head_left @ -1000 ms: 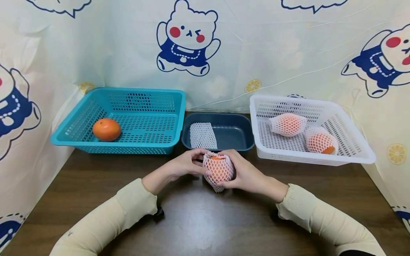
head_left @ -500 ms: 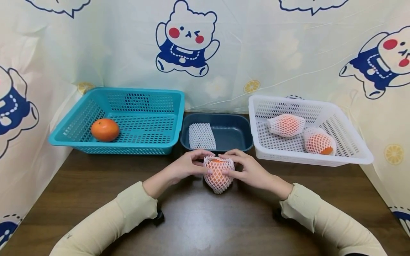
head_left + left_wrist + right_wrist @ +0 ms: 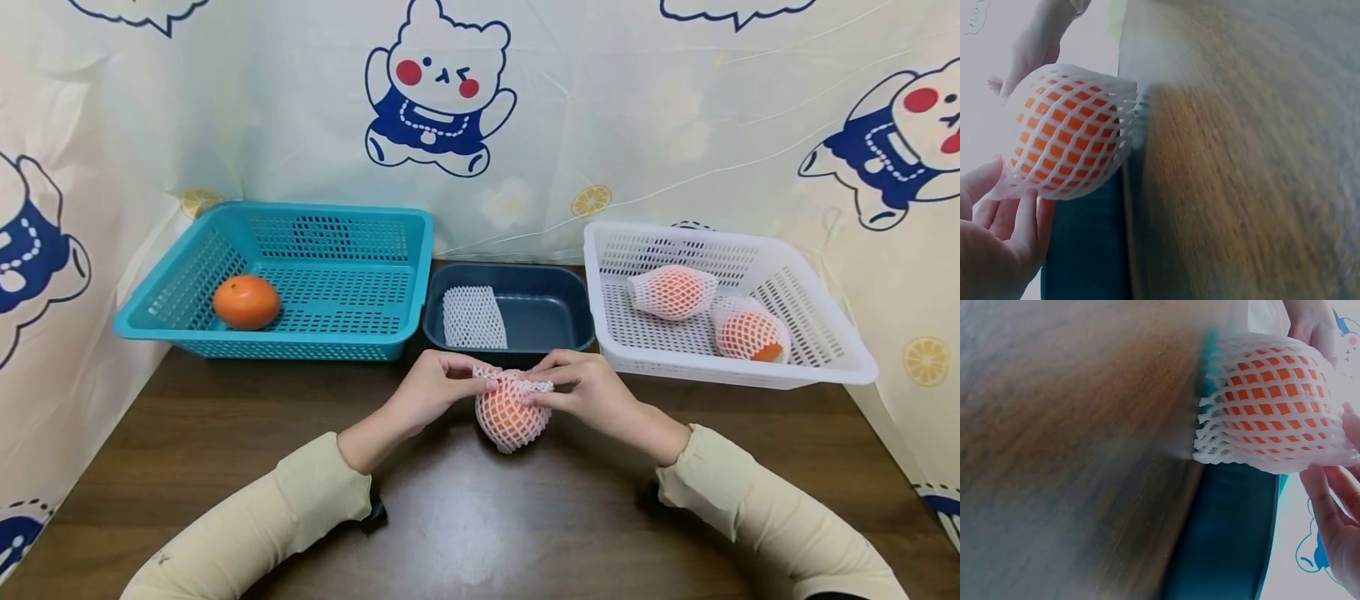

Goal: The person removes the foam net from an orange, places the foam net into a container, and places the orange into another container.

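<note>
A round orange fruit (image 3: pixel 1066 134) sits inside a white foam fruit net (image 3: pixel 513 421) at the table's middle, its skin showing through the mesh. My left hand (image 3: pixel 427 390) pinches the net's upper edge on the left between thumb and fingers. On the other side, my right hand (image 3: pixel 588 390) pinches the same edge. Between the hands, the mesh now spreads over the fruit's top. The net's other end tapers toward me in the head view; in the right wrist view its loose mesh end (image 3: pixel 1210 437) points away from the fingers.
Behind the hands stands a dark blue tray (image 3: pixel 551 312) with a flat foam net (image 3: pixel 474 318) in it. To its left, a teal basket (image 3: pixel 352 340) holds one bare orange fruit (image 3: pixel 247 302). At right, a white basket (image 3: pixel 720 372) holds two netted fruits (image 3: pixel 678 292).
My right hand has gone from cupping the fruit's side to pinching the net's upper edge. Both hands have drawn that edge up and over, covering the fruit's bare top.
</note>
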A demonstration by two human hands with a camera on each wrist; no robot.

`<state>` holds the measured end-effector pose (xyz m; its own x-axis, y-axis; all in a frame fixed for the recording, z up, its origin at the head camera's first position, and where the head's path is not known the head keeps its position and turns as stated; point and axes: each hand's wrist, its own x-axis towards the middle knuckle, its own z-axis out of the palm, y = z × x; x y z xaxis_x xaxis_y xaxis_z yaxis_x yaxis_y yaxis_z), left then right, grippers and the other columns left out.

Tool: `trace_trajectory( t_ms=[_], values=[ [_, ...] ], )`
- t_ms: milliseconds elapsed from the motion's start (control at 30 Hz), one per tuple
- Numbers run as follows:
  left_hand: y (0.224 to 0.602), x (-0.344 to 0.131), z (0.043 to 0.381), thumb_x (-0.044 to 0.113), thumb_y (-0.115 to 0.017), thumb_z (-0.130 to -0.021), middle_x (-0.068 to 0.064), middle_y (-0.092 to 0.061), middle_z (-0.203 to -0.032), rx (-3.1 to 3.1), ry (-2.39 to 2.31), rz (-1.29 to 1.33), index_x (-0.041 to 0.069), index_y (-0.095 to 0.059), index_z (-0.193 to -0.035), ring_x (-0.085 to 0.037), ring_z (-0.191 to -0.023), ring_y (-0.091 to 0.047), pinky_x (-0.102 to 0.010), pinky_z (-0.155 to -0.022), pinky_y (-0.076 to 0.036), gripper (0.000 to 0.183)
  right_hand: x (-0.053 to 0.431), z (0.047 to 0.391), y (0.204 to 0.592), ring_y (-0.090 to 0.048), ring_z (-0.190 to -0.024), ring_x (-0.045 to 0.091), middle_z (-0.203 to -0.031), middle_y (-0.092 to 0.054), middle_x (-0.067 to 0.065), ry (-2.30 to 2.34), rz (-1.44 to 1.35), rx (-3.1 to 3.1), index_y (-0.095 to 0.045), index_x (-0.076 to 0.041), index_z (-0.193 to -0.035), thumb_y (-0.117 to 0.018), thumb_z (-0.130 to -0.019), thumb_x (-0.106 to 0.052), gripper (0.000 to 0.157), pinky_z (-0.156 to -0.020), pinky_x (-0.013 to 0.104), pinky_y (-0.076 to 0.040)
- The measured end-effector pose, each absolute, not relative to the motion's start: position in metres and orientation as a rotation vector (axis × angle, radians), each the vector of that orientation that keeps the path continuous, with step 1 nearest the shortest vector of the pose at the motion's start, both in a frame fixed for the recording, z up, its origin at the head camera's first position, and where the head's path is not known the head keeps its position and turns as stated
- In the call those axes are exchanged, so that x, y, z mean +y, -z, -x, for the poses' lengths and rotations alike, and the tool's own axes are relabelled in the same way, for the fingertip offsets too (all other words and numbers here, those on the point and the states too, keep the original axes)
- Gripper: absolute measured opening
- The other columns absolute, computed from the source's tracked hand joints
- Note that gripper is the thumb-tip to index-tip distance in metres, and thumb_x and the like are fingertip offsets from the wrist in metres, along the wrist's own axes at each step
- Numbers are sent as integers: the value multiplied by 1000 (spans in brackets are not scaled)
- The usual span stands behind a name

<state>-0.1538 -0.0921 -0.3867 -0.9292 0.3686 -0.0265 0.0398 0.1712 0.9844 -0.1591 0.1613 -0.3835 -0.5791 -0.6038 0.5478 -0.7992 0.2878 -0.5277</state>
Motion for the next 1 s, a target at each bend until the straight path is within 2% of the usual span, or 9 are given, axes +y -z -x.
trace_trajectory(
  t_ms=[67, 300, 433, 533, 633, 767, 833, 900, 1000],
  values=[
    [387, -92, 154, 4, -77, -91, -13, -76, -102, 2202, -1850, -381, -7, -77, -106, -11, -88, -66, -27, -76, -54, 20, 161, 159, 384, -68, -79, 13, -88, -73, 3, -1145, -1306, -2272, -82, -2, -96, -91, -72, -3, 25, -67, 19, -52],
    [387, -91, 153, 4, -77, -90, -12, -77, -101, 2260, -1840, -381, -6, -78, -106, -13, -89, -66, -26, -73, -53, 18, 157, 157, 385, -63, -71, 8, -82, -70, 0, -1051, -1350, -2212, -81, -4, -91, -90, -73, -1, 20, -62, 19, -52],
    [386, -92, 152, 12, -81, -89, -9, -74, -118, 2259, -1756, -411, 1, -77, -116, -19, -114, -64, -33, -88, -55, 29, 154, 154, 385, -63, -72, 9, -84, -70, 0, -1023, -1340, -2220, -81, -5, -91, -89, -74, -1, 20, -64, 20, -53],
    [384, -92, 151, 18, -84, -87, -7, -64, -138, 2224, -1670, -471, 5, -72, -128, -22, -135, -51, -43, -105, -46, 45, 152, 153, 385, -64, -80, 12, -91, -69, 2, -1004, -1316, -2270, -78, -5, -92, -89, -76, -4, 20, -70, 25, -55],
    [384, -92, 151, 22, -87, -84, -8, -57, -146, 2215, -1583, -541, 7, -69, -134, -22, -138, -49, -46, -110, -42, 55, 151, 153, 384, -61, -96, 17, -104, -64, 4, -982, -1283, -2403, -70, -6, -100, -89, -80, -15, 28, -83, 34, -54],
    [384, -92, 151, 22, -87, -84, -4, -63, -139, 2290, -1503, -625, 9, -69, -134, -20, -130, -56, -43, -106, -46, 55, 153, 154, 383, -57, -121, 25, -129, -60, 10, -953, -1244, -2623, -62, -5, -125, -89, -81, -30, 57, -103, 44, -47],
    [383, -93, 150, 22, -87, -84, 0, -67, -132, 2331, -1492, -624, 11, -72, -131, -16, -128, -57, -41, -105, -47, 51, 156, 155, 384, -57, -128, 27, -137, -61, 12, -952, -1251, -2684, -62, -2, -135, -89, -81, -31, 67, -106, 45, -46],
    [384, -92, 149, 23, -86, -85, 2, -71, -126, 2367, -1495, -621, 12, -75, -126, -14, -126, -59, -40, -103, -49, 43, 158, 155, 386, -60, -127, 27, -138, -63, 13, -958, -1277, -2694, -63, -1, -138, -88, -81, -30, 68, -104, 45, -48],
    [384, -91, 148, 24, -86, -85, 4, -73, -118, 2428, -1496, -627, 14, -79, -117, -11, -120, -63, -37, -98, -52, 34, 160, 157, 388, -67, -116, 26, -128, -70, 12, -986, -1358, -2590, -70, -1, -129, -90, -79, -24, 59, -96, 41, -54]
  ],
)
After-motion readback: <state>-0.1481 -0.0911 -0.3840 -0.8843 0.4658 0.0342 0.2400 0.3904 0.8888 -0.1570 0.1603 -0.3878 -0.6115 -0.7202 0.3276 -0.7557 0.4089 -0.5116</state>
